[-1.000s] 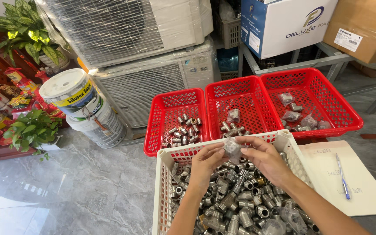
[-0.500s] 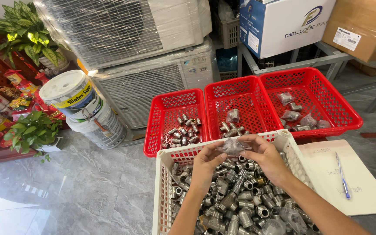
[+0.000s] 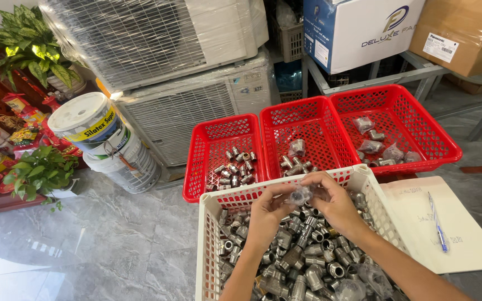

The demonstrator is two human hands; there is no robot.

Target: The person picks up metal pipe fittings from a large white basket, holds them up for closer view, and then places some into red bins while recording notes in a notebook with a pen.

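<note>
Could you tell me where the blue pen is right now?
The blue pen lies on the white paper sheet, right of the white basket and just below the rightmost red basket.

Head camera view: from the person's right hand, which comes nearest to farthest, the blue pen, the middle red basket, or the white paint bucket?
From the right hand:
1. Middle red basket, just ahead.
2. Blue pen, on the paper to the right.
3. White paint bucket, far left.

Left hand: 1.0 s ago its fingers pointed down into the white basket; now they are lifted, pinching the small plastic-wrapped fitting.
Right hand: drawn slightly closer to the left, fingertips meeting on the wrapper.
Wrapped fitting: raised a little above the loose fittings, between both hands.
</note>
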